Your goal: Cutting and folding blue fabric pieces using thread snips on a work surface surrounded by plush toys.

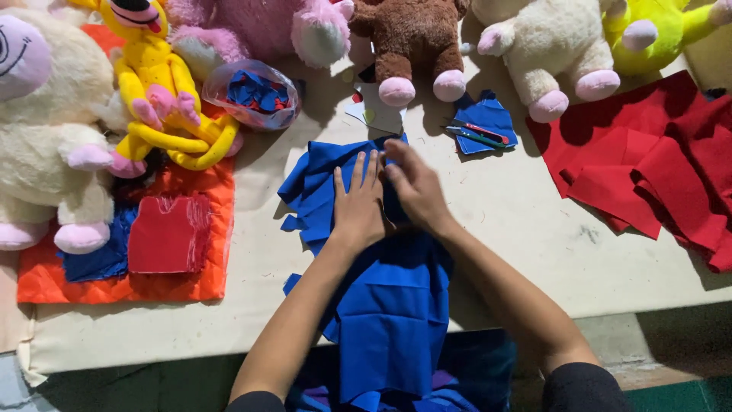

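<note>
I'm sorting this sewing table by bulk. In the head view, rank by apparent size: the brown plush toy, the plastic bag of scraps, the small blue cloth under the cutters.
1. Brown plush toy, though its top is cut off by the frame.
2. Plastic bag of scraps.
3. Small blue cloth, close to the bag, so that order is unsure.

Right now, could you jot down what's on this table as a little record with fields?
left hand: flat on blue cloth, fingers spread
right hand: on the same cloth, beside the left
cloth: stacked cut pieces, hanging over the table edge
scissors: on a blue scrap, untouched
red felt: piled at right
plush toys: along the far edge
bag: clear, holding blue pieces
</note>
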